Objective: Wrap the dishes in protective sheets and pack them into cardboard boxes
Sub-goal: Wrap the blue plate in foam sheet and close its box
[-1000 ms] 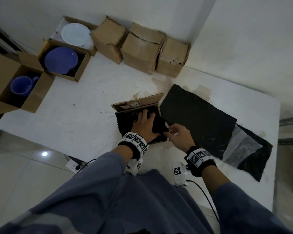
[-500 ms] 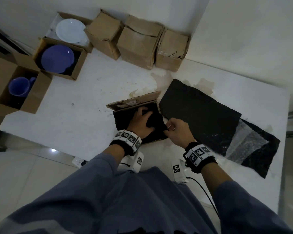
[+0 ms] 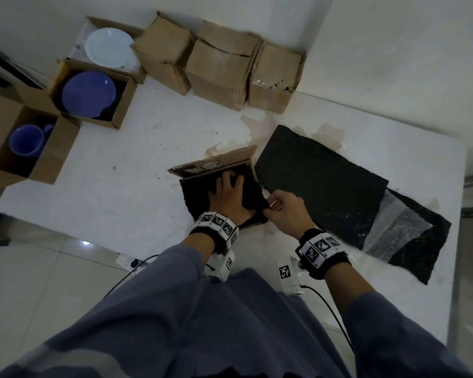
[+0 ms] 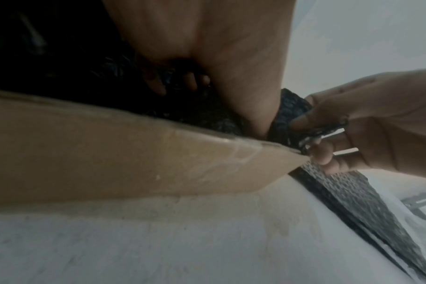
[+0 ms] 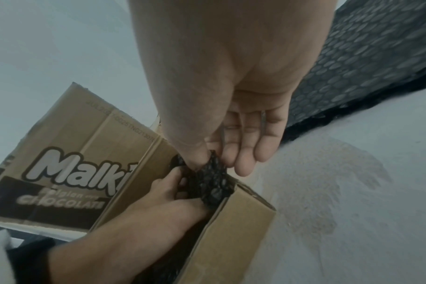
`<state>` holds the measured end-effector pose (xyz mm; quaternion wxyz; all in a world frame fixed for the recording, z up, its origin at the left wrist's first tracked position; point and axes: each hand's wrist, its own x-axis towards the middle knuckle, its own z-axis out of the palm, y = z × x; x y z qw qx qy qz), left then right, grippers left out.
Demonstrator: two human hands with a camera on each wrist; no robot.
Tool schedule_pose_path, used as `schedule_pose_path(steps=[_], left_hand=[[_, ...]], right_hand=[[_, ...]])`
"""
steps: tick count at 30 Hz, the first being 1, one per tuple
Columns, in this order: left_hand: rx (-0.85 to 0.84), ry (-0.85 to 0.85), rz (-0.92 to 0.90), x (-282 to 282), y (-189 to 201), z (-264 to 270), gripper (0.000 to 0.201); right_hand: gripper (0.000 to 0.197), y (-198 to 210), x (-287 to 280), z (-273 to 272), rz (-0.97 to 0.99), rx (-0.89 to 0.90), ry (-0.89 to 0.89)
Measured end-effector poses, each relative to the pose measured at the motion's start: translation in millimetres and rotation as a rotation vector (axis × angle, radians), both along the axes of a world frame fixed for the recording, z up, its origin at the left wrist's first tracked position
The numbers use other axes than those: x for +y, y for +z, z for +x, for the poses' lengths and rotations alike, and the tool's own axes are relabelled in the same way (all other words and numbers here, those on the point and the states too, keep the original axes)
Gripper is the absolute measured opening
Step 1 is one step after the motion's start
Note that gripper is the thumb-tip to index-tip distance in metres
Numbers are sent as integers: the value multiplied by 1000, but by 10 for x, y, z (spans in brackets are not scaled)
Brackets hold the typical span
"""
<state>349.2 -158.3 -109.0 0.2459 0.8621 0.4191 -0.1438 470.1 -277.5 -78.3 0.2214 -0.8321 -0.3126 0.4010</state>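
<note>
The open cardboard box stands on the white counter just in front of the person, its printed flap standing up at the far side. Inside it lies a bundle wrapped in black bubble sheet; what dish is inside cannot be seen.

The left hand is down in the box, fingers spread and pressing flat on the bundle, gripping nothing. The right hand pinches a loose corner of the sheet at the box's near right corner between thumb and forefinger, the other fingers relaxed.

The sheet looks soft, light and springy, so it probably bunches and pushes back until tucked; best taken by its free edges and pressed into the gaps along the walls. The dish within is likely rigid and breakable, so pressure should stay broad, through the palm. The thin cardboard walls will flex.

More black sheet lies just right of the box.
</note>
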Motion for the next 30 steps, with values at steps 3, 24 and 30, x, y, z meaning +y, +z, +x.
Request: schedule_pose_path(steps=[3,24,30], left_hand=[[34,22,19,-24,3,40,92],[-7,-11,-39,-5,24,-30,79],[29,40,11,-18,40,51,77]], right_hand=[[12,-10,8,-17,-12,6,-12],[15,-47,38,-112,55,-79,-29],[15,-52,20,-85,66,-66,-23]])
